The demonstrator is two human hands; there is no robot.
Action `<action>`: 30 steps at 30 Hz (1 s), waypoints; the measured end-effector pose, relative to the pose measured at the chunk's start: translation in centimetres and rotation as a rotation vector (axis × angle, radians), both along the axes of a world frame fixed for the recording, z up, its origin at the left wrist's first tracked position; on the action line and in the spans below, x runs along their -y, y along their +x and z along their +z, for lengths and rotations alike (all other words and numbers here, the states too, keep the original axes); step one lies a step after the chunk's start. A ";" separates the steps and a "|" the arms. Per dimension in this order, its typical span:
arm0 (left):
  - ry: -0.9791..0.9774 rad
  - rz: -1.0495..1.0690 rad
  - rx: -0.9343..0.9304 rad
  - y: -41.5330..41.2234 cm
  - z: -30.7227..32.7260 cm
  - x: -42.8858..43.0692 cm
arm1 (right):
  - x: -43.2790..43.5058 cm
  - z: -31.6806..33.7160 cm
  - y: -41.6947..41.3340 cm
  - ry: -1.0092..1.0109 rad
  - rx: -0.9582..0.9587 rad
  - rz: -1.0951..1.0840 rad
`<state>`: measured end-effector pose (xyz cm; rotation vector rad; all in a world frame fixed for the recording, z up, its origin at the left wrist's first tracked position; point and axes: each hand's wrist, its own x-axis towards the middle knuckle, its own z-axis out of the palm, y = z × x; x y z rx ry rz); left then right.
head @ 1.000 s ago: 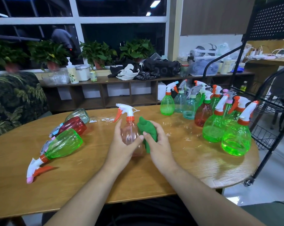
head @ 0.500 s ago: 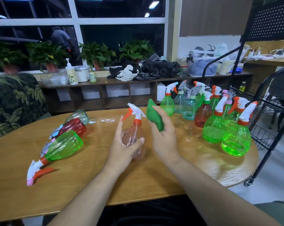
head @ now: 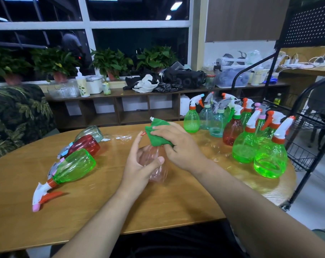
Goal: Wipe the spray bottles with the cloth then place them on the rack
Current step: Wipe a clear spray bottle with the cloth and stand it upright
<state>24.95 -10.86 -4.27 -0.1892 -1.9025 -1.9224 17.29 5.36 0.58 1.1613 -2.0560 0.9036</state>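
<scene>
Head view: at frame centre the left hand [head: 139,168] grasps the body of the clear pink spray bottle [head: 156,170], low over the counter [head: 102,211]. The right hand [head: 178,146] clutches the green cloth [head: 157,135], which is draped over the bottle's trigger head. This looks like the wiping step. Next, finish the rub, then carry the bottle past the standing bottles [head: 245,146] to the black rack [head: 310,146] at frame right.

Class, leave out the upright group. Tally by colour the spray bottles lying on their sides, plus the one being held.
Green bottle, lying: 1
Red bottle, lying: 1
Pale teal bottle, lying: 1
Pale pink bottle, in the left hand: 1
Total: 4
</scene>
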 end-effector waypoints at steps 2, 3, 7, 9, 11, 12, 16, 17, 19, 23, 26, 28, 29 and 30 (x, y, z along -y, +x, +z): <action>-0.007 -0.001 -0.014 0.1 0.1 -0.1 | 0.0 -0.2 0.1 0.003 -0.022 -0.048; -0.003 0.003 -0.027 0.1 0.2 -0.1 | -0.1 -0.3 0.1 -0.016 -0.015 -0.075; 0.055 0.027 -0.041 0.2 0.3 0.3 | -0.8 -0.2 0.2 -0.040 0.108 -0.160; 0.045 0.021 -0.044 0.2 0.4 0.4 | -1.2 0.8 0.1 -0.040 0.140 -0.149; 0.034 0.017 -0.056 0.2 0.4 0.3 | -1.2 2.2 -0.1 -0.093 0.125 -0.142; 0.029 0.014 -0.059 0.3 0.3 0.2 | -1.0 2.8 -0.3 -0.140 0.130 -0.132; -0.011 -0.052 -0.078 0.6 0.4 -0.3 | -0.1 4.4 -1.0 -0.257 0.327 -0.015; -0.009 -0.054 -0.086 0.7 0.4 -0.4 | 0.1 4.4 -0.9 -0.243 0.357 0.018; 0.028 -0.026 -0.105 0.9 0.6 -0.2 | 0.4 3.9 -0.5 -0.218 0.366 0.028; 0.069 0.008 -0.126 1.0 0.7 0.4 | -0.4 3.6 0.0 -0.253 0.502 -0.018; 0.044 0.005 -0.112 0.8 0.7 0.3 | -1.3 5.0 -0.6 -0.253 0.574 -0.039; 0.029 -0.015 -0.108 0.8 0.8 0.2 | -1.3 5.6 -0.7 -0.293 0.534 -0.046; 0.024 -0.034 -0.106 0.8 0.8 0.1 | -1.0 5.6 -0.6 -0.290 0.519 -0.024; 0.018 -0.046 -0.104 0.9 0.7 0.1 | -0.7 5.4 -0.4 -0.266 0.501 0.008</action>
